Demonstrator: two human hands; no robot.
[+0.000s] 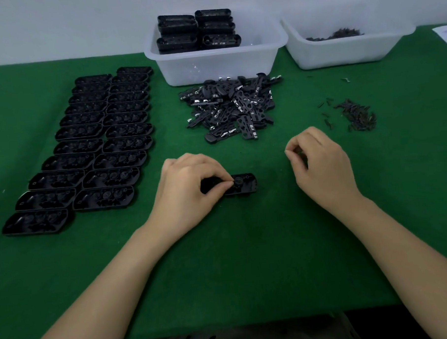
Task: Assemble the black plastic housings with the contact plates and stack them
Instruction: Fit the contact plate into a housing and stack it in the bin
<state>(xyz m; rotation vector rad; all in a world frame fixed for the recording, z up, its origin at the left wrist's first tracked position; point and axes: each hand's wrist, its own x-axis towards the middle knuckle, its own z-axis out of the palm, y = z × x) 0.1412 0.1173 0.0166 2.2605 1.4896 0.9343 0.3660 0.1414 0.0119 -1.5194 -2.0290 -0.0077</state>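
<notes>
Left hand [190, 186]: fingers curled, pinching the black housing [239, 185] lying on the green table [246, 258], near centre. Right hand [317, 162]: fingers curled round small dark pieces, to the right. Contact plates [232, 107]: loose pile, far centre. Housing rows [88, 147]: two, left. White tub [212, 62]: stacked housings, far.

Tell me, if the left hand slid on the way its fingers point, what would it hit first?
The left hand points right, along the housing it already pinches. Past that lies bare green mat; the right hand sits a bit farther back, so probably nothing.
</notes>
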